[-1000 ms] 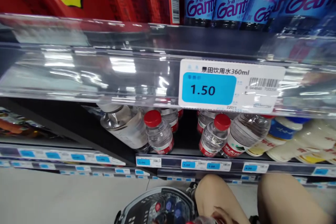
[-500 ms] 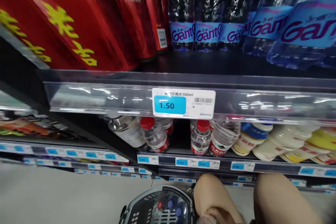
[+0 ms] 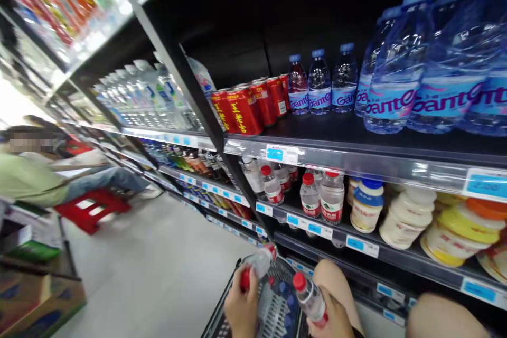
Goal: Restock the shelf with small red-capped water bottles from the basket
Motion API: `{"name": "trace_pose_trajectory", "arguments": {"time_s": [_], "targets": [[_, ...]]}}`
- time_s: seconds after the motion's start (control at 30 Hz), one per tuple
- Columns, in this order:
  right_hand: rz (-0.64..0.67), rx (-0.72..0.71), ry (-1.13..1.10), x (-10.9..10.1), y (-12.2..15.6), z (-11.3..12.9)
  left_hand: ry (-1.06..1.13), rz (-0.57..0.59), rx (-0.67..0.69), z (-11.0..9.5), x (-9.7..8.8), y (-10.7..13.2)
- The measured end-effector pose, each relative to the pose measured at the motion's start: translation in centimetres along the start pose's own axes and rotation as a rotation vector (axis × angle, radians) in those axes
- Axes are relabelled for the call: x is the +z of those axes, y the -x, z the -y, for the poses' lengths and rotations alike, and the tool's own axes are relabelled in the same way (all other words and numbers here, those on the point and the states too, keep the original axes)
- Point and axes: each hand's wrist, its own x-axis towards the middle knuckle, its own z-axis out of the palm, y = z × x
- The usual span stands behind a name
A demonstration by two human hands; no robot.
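Note:
At the bottom centre my left hand [image 3: 242, 309] is wrapped round a small clear water bottle [image 3: 259, 260] with a red cap, held tilted. My right hand [image 3: 335, 319] grips a second red-capped water bottle [image 3: 311, 299] just to its right. Both hands are over a dark shopping basket [image 3: 273, 306] on the floor, which holds more bottles with blue and red caps. My bare knees [image 3: 330, 280] are beside the basket. On the shelf ahead stand more red-capped water bottles [image 3: 331, 198].
Blue-labelled water bottles [image 3: 407, 90] and red cans [image 3: 245, 108] fill the upper shelf [image 3: 348, 156]; pale yellow-lidded bottles [image 3: 412, 216] sit lower right. A person in a green top [image 3: 27, 177] sits at the left beside a red stool [image 3: 93, 208]. Cardboard boxes [image 3: 39, 290] stand lower left.
The view has pulled back from the price tag and swung left, revealing the aisle. Both my hands have come into sight, each holding a bottle over the basket.

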Motion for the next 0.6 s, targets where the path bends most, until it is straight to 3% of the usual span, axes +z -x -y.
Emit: {"name": "trace_pose_trajectory", "arguments": {"time_s": [0.13,0.23,0.33,0.6], "targets": [[0.128,0.047,0.031,-0.3,0.2,1.0,0.239,-0.228,0.177,-9.8,-5.3,-2.5],[0.231,0.105,0.048,-1.2,0.2,1.3,0.351,-0.232,0.248,-15.0,-6.8,-4.3],[0.276,0.144,0.055,-2.1,-0.1,1.2,0.386,-0.152,0.281,-18.1,-6.1,-5.6],[0.319,0.16,0.056,-2.3,-0.5,1.0,0.164,-0.093,0.317,-23.0,-2.4,-7.7]]}}
